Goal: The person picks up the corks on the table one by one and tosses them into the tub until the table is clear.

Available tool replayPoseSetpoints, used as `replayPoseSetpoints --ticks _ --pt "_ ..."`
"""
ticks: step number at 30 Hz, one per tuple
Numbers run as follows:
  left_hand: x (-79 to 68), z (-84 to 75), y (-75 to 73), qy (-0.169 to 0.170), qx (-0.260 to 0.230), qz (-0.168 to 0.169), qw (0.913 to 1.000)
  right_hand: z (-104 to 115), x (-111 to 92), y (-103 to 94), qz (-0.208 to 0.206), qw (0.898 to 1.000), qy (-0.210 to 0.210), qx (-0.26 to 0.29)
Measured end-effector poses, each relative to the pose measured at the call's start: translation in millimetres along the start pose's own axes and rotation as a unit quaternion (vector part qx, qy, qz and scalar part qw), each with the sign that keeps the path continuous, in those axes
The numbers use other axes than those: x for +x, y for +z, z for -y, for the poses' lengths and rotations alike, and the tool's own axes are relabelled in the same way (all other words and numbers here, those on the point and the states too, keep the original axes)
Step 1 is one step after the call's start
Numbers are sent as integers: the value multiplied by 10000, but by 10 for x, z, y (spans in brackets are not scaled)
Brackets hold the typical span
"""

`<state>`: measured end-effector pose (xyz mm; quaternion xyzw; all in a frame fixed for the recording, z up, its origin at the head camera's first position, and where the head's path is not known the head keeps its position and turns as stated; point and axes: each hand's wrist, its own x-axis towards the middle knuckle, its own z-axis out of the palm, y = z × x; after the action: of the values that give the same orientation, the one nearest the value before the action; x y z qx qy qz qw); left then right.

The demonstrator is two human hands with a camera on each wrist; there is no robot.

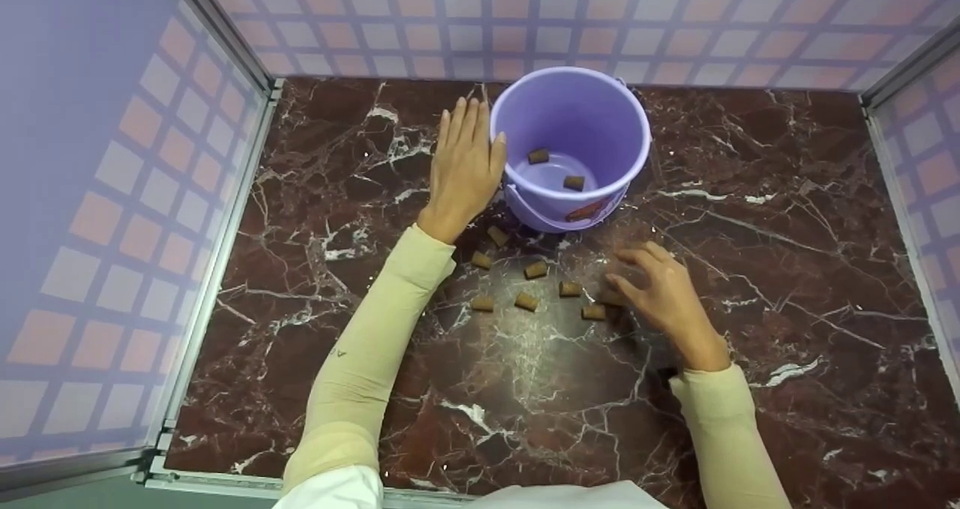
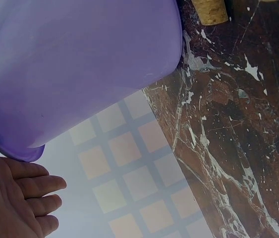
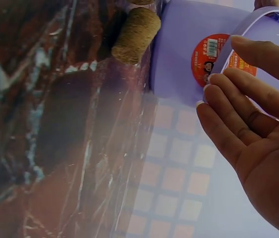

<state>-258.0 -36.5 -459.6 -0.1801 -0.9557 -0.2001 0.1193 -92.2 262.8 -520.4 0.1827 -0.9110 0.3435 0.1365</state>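
Observation:
A purple bucket [image 1: 570, 213] stands upright at the back of the table, its mouth facing up. My left hand [image 1: 466, 166] rests against the left side of its rim, fingers straight and thumb at the edge. Inside the bucket lie two corks, one cork [image 1: 538, 156] toward the left and another cork [image 1: 574, 183] nearer the front. In front of the bucket several corks are scattered, among them a cork [image 1: 570, 289] in the middle. My right hand [image 1: 660, 288] hovers just right of these, fingers loosely bent and holding nothing. Partly behind its thumb is a dark cork [image 1: 613, 298].
The dark marbled table [image 1: 780, 269] is bordered by a metal frame, with checked panels [image 1: 442, 14] at the back and both sides. The bucket's handle [image 1: 525, 208] hangs down its front, beside a red label [image 3: 211, 52].

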Motion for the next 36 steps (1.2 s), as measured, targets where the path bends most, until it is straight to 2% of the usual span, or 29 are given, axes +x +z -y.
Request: replayPoseSetpoints --ticks 6,14,25,36 --pt "3 -2 0 0 11 17 10000 -3 -51 7 370 9988 314 96" --pt "2 0 0 4 55 16 10000 -51 -77 10 554 9983 183 45" --pt "11 -5 -11 -16 50 58 10000 -75 -125 2 1143 9923 473 -4" --pt "-1 -11 -8 -47 -63 20 10000 -119 -202 18 1354 9893 529 -114"
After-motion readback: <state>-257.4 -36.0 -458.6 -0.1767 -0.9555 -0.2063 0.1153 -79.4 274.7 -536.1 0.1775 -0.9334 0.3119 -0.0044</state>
